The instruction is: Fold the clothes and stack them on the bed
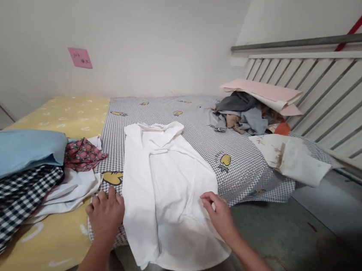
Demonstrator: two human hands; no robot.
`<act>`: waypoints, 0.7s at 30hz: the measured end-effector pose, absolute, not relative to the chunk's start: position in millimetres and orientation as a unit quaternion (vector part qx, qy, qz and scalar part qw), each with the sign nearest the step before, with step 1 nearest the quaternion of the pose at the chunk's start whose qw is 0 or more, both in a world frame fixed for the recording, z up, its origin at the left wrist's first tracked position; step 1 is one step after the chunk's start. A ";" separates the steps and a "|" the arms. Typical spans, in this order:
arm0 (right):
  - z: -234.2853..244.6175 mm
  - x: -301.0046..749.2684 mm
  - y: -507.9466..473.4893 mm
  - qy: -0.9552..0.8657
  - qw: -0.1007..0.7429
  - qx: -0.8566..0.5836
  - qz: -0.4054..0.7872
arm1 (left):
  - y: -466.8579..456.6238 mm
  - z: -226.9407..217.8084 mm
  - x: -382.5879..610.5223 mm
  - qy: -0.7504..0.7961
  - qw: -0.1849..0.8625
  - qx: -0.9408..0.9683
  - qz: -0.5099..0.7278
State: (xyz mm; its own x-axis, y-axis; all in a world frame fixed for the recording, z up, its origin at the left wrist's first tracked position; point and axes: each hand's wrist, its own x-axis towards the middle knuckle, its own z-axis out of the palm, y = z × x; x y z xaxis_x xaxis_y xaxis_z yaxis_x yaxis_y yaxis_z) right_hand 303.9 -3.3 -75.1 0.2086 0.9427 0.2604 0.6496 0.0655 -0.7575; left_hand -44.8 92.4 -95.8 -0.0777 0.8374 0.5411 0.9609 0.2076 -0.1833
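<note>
Two hands (106,211) (220,217), one white shirt (174,182), one pink wall note (80,58).

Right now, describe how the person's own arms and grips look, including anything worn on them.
The left forearm and right forearm are bare as far as they show, with no sleeves in view. The left grip and right grip are ungloved human hands. I see no ring, watch or bracelet, and no cables or clear markings.
</note>
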 end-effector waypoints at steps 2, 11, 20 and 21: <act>-78.8 300.1 -4.1 -0.676 0.321 -0.646 0.154 | 92.8 -96.2 -44.7 -0.729 0.273 -0.618 -0.110; -72.6 299.7 22.0 -0.715 0.152 -0.670 0.129 | 91.8 -94.4 -47.2 -0.711 0.301 -0.627 -0.102; 8.5 320.4 -28.9 -0.706 0.291 -0.521 0.382 | 92.0 -95.3 -49.1 -0.710 0.316 -0.622 -0.101; 3.9 313.0 -28.4 -0.722 0.240 -0.504 0.408 | 92.0 -95.8 -49.3 -0.711 0.314 -0.621 -0.104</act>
